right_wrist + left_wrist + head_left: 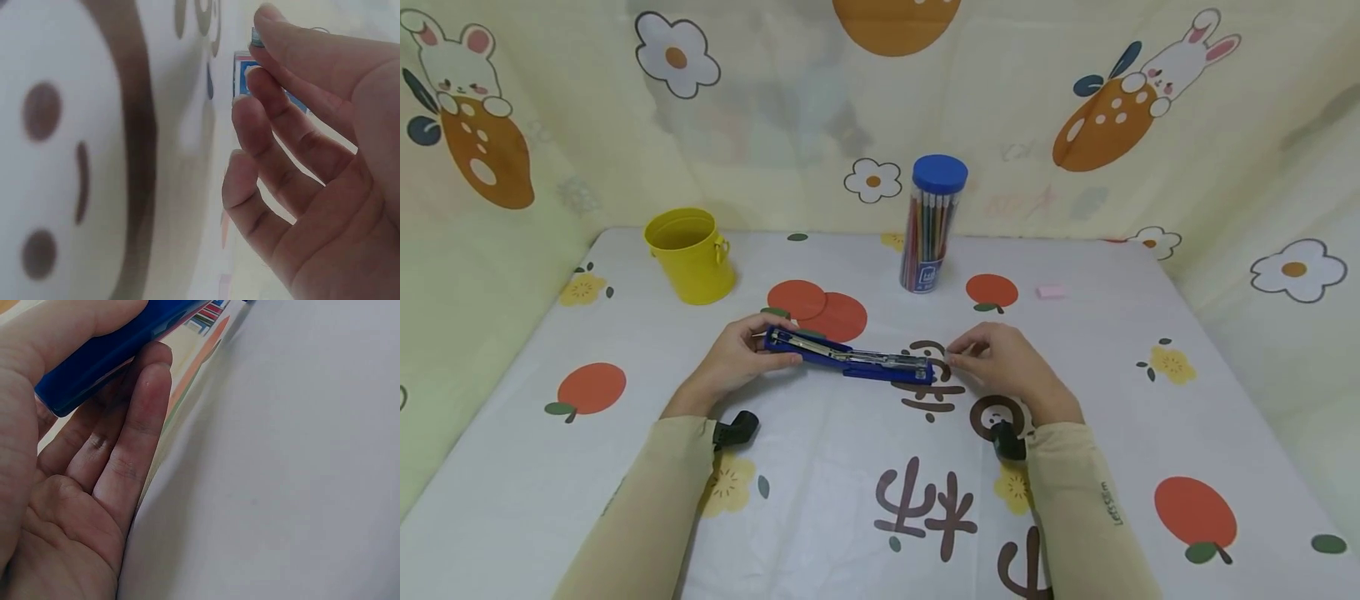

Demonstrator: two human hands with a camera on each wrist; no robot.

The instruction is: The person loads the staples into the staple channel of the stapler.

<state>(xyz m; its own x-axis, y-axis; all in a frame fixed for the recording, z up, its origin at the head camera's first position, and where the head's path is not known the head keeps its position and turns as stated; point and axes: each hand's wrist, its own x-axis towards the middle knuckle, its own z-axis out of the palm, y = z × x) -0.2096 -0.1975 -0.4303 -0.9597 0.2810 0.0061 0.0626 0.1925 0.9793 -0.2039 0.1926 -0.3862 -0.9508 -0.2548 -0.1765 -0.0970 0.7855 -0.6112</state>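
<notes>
A blue stapler (850, 357) is opened out flat, its metal magazine facing up, slanting across the middle of the table. My left hand (741, 354) grips its left end between thumb and fingers; in the left wrist view the thumb lies over the blue body (100, 356). Just off the stapler's right end is my right hand (1003, 358). Thumb and index finger there pinch a small ridged metal strip of staples (257, 37), mostly covered by the fingertips. The other fingers of that hand are loosely bent.
Toward the back left stands a yellow bucket (692, 262). A clear jar of pencils with a blue lid (931, 225) is upright at the back. A small pink block, perhaps an eraser (1050, 292), lies right of it. The printed white cloth (820, 500) covers the table.
</notes>
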